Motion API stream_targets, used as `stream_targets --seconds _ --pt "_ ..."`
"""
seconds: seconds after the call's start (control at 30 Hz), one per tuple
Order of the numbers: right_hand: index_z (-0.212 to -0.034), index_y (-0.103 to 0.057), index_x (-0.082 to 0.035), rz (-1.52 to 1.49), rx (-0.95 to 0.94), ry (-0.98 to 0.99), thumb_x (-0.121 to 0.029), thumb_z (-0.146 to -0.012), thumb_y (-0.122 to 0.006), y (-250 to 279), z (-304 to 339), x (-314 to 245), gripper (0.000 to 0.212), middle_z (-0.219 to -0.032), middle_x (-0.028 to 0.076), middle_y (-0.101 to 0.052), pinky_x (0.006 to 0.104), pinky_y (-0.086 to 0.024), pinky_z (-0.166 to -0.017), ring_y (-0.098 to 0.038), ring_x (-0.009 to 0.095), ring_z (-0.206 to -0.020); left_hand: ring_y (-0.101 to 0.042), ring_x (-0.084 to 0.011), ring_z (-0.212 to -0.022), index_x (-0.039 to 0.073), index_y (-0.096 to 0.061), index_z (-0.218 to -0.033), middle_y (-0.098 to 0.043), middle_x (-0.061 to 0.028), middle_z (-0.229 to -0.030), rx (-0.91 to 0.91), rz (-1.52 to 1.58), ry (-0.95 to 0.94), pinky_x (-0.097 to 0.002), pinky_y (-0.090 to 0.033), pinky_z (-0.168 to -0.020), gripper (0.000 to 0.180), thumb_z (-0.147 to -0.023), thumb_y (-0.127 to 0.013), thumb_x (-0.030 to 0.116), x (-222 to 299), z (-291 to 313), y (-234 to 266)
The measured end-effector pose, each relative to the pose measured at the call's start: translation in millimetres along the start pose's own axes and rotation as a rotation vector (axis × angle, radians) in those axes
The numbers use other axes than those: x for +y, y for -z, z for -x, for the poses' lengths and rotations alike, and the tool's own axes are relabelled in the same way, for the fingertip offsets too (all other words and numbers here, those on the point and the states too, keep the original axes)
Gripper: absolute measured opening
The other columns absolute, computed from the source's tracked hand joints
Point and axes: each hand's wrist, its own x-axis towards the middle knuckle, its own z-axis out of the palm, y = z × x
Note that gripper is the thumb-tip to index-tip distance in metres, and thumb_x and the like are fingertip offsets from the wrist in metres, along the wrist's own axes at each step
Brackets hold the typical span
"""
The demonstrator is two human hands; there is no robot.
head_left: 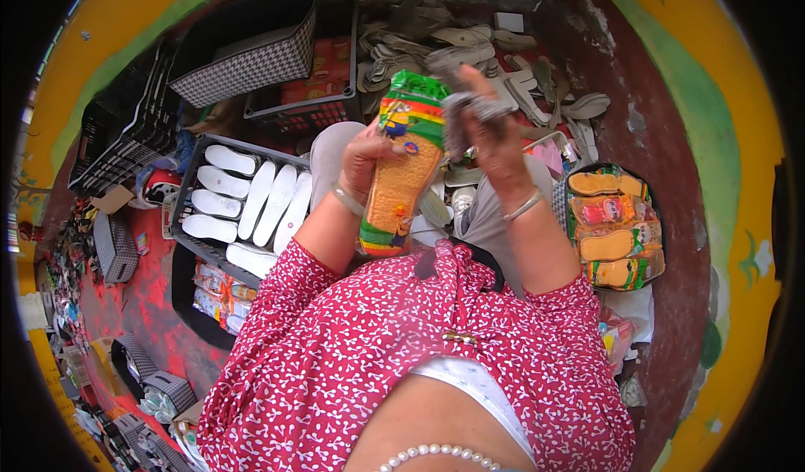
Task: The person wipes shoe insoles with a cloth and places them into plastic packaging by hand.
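Note:
Upright before my chest is a packet of tan fleecy insoles point(404, 178), in clear plastic printed green, yellow and red. My left hand point(360, 160) grips it by its left edge, thumb across the front. Just right of the packet's top, my right hand point(496, 149) is closed around a dark grey cloth point(458, 124). Motion smears the cloth and my right fingers, and I cannot tell whether the cloth touches the packet. Below my hands, part of a pale shoe point(462, 201) shows between my knees.
At left, a dark crate point(189, 189) holds several white insoles. Similar packets of tan insoles point(607, 247) fill a basket at right. Loose grey and white insoles point(524, 90) lie heaped ahead. A houndstooth basket point(245, 63) and stacked black crates point(126, 128) stand far left.

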Motion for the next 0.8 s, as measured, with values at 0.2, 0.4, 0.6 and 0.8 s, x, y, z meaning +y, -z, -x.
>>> stream_targets --seconds 0.2,0.4,0.6,0.8 --pt "-0.117 -0.057 -0.003 -0.076 0.046 -0.107 -0.019 -0.087 -0.064 -24 -7 13 0.035 -0.113 0.011 -0.060 0.0299 -0.047 -0.085 -0.060 0.019 -0.100 -0.061 -0.0292 -0.098 -0.004 -0.043 -0.125 -0.060 -0.0180 -0.109 -0.024 -0.114 0.091 -0.0369 -0.049 -0.088 0.065 -0.061 -0.054 0.001 -2 0 -6" --pt "-0.101 -0.061 -0.005 -0.641 0.228 -0.619 -0.025 -0.088 -0.064 -1 -33 49 0.024 -0.093 0.004 -0.065 0.0294 -0.052 -0.069 -0.063 0.014 -0.078 -0.060 -0.0297 -0.101 -0.003 -0.044 -0.125 -0.059 -0.0177 -0.113 -0.007 0.014 0.074 -0.0451 -0.046 -0.094 0.058 -0.069 -0.056 0.008 -7 4 -12" --pt "-0.109 -0.058 -0.004 -0.570 0.252 -0.381 -0.015 -0.089 -0.060 3 -25 38 0.024 -0.098 0.004 -0.063 0.0265 -0.051 -0.073 -0.061 0.013 -0.083 -0.056 -0.0296 -0.111 0.003 -0.039 -0.134 -0.052 -0.0167 -0.126 0.120 0.121 0.172 -0.0463 -0.048 -0.093 0.062 -0.093 -0.038 0.050 -19 24 25" --pt "-0.118 -0.055 -0.004 -0.155 -0.017 -0.195 -0.007 -0.087 -0.061 -34 -11 29 0.032 -0.116 0.006 -0.059 0.0247 -0.046 -0.086 -0.056 0.011 -0.099 -0.051 -0.0320 -0.119 0.006 -0.033 -0.139 -0.046 -0.0164 -0.134 0.187 0.167 0.153 -0.0448 -0.049 -0.091 0.073 -0.093 -0.024 0.062 -22 50 25"
